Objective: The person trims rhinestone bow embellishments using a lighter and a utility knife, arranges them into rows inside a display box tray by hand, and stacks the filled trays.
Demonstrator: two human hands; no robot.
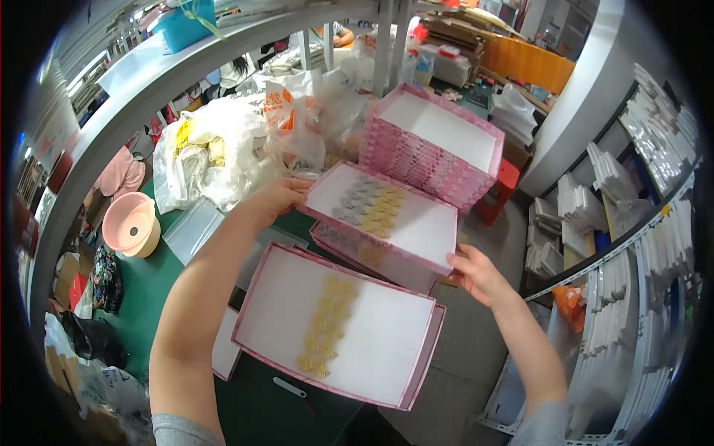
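A pink-rimmed tray with a white lining is held between my two hands, tilted. Rows of small silver and gold pieces lie on it. My left hand grips its left end, and my right hand grips its right corner. Just under it, another pink tray with similar pieces is partly hidden. Nearer to me lies a pink-rimmed tray with a band of gold pieces across its white lining; another tray edge shows beneath it.
A tall stack of pink trays stands behind the held tray. Plastic bags and a pink basin are on the green table. A utility knife lies near the front. Shelves with white packets stand right; a metal frame crosses the left.
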